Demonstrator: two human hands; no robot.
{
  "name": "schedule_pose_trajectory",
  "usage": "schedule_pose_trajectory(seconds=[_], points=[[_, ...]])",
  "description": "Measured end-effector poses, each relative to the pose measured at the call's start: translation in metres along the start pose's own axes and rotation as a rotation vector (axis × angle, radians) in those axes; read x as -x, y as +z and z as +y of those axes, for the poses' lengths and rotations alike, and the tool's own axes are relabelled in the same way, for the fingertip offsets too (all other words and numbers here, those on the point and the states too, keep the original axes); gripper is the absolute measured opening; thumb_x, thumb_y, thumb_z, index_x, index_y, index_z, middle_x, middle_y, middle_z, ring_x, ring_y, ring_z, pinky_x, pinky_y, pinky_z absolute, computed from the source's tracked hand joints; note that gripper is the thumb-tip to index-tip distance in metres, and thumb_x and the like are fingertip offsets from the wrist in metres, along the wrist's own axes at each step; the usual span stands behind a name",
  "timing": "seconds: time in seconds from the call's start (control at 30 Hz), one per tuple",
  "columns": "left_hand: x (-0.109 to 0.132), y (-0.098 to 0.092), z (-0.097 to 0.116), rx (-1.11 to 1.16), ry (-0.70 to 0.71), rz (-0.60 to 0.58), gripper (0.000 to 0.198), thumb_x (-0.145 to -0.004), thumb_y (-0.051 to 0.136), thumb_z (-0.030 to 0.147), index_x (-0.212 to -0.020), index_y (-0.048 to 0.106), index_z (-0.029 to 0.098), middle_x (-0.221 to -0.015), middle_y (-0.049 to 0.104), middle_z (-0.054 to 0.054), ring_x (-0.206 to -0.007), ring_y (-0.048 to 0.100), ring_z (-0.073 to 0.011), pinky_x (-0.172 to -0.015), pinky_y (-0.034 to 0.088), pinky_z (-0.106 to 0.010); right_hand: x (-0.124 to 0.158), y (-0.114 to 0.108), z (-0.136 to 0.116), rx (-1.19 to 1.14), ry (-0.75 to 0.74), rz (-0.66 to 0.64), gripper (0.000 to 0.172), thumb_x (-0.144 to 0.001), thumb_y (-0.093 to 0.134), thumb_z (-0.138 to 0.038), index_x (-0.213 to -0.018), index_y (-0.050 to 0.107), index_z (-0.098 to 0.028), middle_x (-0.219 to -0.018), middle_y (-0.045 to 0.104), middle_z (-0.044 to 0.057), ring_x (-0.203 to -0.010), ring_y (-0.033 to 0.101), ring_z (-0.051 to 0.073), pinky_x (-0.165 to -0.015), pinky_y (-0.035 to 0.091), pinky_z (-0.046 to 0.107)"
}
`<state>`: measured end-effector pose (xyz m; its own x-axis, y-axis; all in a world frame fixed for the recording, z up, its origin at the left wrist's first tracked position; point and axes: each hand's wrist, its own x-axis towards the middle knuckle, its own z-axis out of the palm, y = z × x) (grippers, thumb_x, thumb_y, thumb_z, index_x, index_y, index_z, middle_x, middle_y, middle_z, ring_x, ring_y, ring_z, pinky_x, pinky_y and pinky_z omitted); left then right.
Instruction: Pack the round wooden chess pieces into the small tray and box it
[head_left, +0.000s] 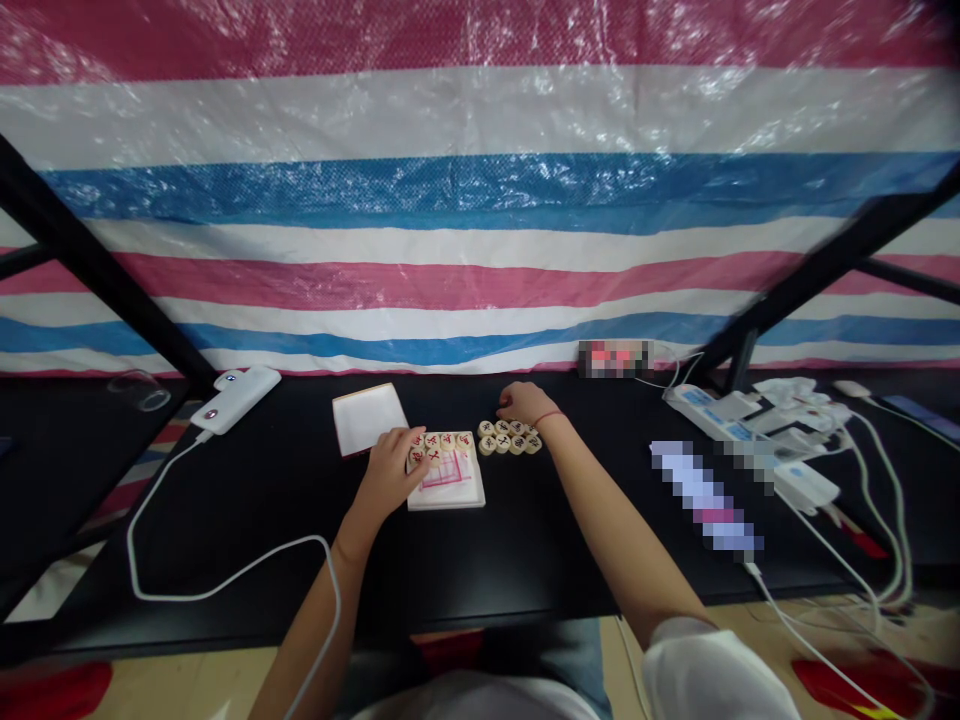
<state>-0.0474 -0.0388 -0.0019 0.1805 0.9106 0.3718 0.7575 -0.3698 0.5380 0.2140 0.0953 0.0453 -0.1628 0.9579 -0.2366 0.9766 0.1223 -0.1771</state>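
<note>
A shallow white box [469,495] with a pink drawing on its floor holds several round Chinese chess pieces with red characters [448,441] along its far side. My left hand [390,468] lies over the box's left edge, thumb and fingers closed around a red-marked piece [418,456]. To the right of the box, several pieces with dark characters [503,443] stand in two rows on the black table. Just beyond those rows is my right hand [525,402], its fingers curled downward. Whatever its fingertips hold, if anything, is hidden.
A white box lid [369,418] lies behind my left hand. Far left are a white power bank [236,400] with a cable and a clear cup [141,390]. Power strips [712,415], cables and a blurred-out device [705,495] occupy the right. Striped sheeting [465,280] hangs behind.
</note>
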Motion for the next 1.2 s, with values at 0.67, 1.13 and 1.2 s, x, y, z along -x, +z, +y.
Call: schedule_pose_trajectory(seconds=[0.67,1.13,1.2], points=[[-0.001,-0.005,0.007,-0.025,0.01,0.096,0.029,-0.088,0.053,0.028,-0.116,0.061,0.023,-0.105,0.061,-0.007,-0.101,0.057,-0.0219,-0.093,0.045,-0.039,-0.003,-0.001,-0.006,-0.015,-0.087,0.086,0.019,-0.078,0.07,-0.025,-0.095,0.075,-0.017,-0.096,0.074,0.01,-0.096,0.068,0.023,-0.082,0.048,0.026],[-0.031,0.009,0.035,0.104,0.247,0.079,0.027,-0.093,0.052,0.029,-0.119,0.059,0.024,-0.114,0.062,-0.006,-0.105,0.063,-0.0184,-0.094,0.052,-0.033,0.066,0.047,-0.053,-1.144,-0.398,0.114,0.041,-0.069,0.076,-0.045,-0.098,0.07,-0.017,-0.086,0.074,0.006,-0.07,0.068,0.016,-0.064,0.056,0.026],[-0.029,0.011,0.035,0.114,0.247,0.045,0.025,-0.093,0.051,0.027,-0.117,0.059,0.024,-0.111,0.063,-0.005,-0.103,0.064,-0.0181,-0.092,0.053,-0.032,0.068,0.051,-0.052,-1.196,-0.387,0.113,0.041,-0.068,0.077,-0.044,-0.097,0.069,-0.017,-0.086,0.074,0.006,-0.073,0.069,0.016,-0.066,0.056,0.026]])
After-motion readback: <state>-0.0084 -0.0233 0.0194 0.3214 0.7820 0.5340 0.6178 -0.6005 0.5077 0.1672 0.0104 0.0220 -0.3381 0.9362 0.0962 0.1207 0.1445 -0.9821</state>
